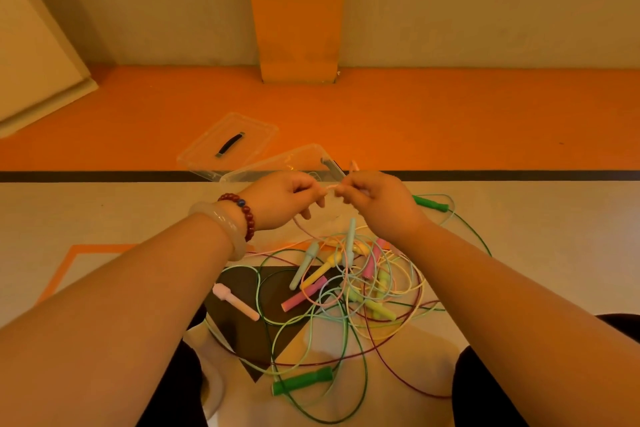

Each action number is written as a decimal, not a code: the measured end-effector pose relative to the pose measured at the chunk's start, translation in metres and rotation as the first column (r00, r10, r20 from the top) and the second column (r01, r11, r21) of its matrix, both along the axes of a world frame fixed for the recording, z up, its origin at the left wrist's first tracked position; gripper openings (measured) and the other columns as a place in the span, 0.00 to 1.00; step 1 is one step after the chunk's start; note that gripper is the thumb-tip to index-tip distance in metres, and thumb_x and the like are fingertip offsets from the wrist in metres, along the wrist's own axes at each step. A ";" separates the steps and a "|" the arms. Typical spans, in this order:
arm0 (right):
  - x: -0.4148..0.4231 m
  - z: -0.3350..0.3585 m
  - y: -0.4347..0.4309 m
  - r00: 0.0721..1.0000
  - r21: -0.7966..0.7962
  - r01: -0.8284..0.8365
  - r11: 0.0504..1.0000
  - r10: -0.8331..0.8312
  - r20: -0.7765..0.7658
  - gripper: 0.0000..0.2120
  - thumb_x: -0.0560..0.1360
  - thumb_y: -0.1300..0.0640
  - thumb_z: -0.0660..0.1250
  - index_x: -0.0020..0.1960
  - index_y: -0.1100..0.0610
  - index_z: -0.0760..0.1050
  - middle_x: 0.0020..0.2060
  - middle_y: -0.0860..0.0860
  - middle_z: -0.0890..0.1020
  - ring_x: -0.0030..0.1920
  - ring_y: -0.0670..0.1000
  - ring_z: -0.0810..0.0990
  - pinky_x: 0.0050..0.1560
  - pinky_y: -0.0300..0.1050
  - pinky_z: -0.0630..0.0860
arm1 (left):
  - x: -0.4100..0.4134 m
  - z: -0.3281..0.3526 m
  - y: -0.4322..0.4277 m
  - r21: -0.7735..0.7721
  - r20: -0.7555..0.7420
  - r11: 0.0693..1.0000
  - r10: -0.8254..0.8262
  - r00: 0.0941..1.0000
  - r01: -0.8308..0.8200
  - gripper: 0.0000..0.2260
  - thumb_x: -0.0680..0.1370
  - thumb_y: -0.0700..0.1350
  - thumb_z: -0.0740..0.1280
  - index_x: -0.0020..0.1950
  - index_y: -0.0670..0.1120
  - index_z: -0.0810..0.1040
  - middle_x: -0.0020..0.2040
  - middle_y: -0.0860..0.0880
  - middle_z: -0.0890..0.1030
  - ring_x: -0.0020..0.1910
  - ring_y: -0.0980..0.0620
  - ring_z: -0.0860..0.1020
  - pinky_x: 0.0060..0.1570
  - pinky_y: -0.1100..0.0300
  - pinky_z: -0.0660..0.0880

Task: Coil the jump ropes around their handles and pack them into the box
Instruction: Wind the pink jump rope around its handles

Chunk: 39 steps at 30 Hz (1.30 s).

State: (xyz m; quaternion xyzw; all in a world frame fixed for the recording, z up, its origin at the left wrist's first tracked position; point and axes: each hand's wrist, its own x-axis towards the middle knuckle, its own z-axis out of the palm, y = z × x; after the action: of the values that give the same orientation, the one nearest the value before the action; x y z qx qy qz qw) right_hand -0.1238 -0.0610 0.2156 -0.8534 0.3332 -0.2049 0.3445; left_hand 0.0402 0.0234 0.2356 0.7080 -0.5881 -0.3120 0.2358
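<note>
Left hand [284,199]: raised above the rope pile, forearm stretched forward, fingers curled, grip pinched on a thin pale pink rope [327,188]
Right hand [375,201]: level with the left and just beside it, knuckles up, grip closed on the same pale pink rope
Wrist: red bead bracelet [242,215] and pale translucent bangle [225,222] on the left arm
Hidden: what lies inside the right fist cannot be told; only a pale tip shows above it
Tangled jump ropes [346,291]: loose on the floor below the hands, thin glossy cords in green, mint, yellow, pink and maroon, with slim matte handles
Pale pink handle [235,302]: apart, left of the pile
Clear plastic box [277,166]: on the floor beyond the hands, partly covered by them
Clear lid with black handle [230,144]: flat, just beside the box
</note>
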 end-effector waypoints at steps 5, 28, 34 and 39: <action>-0.002 0.008 0.000 0.953 0.120 0.154 0.981 -0.179 0.245 0.10 0.80 0.54 0.62 0.44 0.54 0.78 0.39 0.53 0.80 0.42 0.53 0.78 0.43 0.50 0.76 | 0.010 -0.007 0.004 0.179 -0.155 0.982 -0.036 0.987 0.064 0.12 0.83 0.47 0.56 0.46 0.49 0.76 0.48 0.53 0.82 0.54 0.55 0.79 0.54 0.70 0.71; 0.004 0.018 0.001 0.955 0.323 0.137 0.936 -0.212 0.207 0.10 0.77 0.53 0.67 0.42 0.58 0.79 0.30 0.52 0.77 0.27 0.42 0.74 0.33 0.37 0.76 | 0.000 0.007 -0.002 0.081 -0.262 0.992 0.114 0.958 -0.096 0.17 0.83 0.46 0.57 0.37 0.44 0.77 0.29 0.51 0.78 0.35 0.55 0.79 0.43 0.62 0.76; -0.004 0.011 -0.011 0.810 0.465 0.357 0.810 -0.516 0.278 0.12 0.80 0.53 0.63 0.39 0.54 0.76 0.31 0.52 0.75 0.31 0.47 0.73 0.32 0.39 0.75 | 0.017 -0.001 0.004 0.111 -0.174 0.978 0.191 0.966 -0.174 0.13 0.83 0.48 0.56 0.42 0.48 0.75 0.33 0.50 0.76 0.39 0.52 0.79 0.54 0.54 0.76; -0.004 0.009 -0.007 0.934 0.174 0.358 0.917 -0.347 -0.091 0.09 0.79 0.54 0.64 0.56 0.54 0.80 0.49 0.52 0.81 0.35 0.50 0.81 0.42 0.48 0.82 | 0.002 0.018 -0.004 -0.131 -0.201 0.958 0.228 0.953 -0.256 0.12 0.81 0.50 0.60 0.42 0.50 0.80 0.28 0.52 0.68 0.25 0.56 0.63 0.25 0.65 0.64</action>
State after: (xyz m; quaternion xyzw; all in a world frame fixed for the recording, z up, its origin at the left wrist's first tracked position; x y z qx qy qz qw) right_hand -0.1275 -0.0676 0.2245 -0.7488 0.5090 -0.2060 0.3712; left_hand 0.0424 0.0192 0.2533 0.7225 -0.4950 -0.2975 0.3801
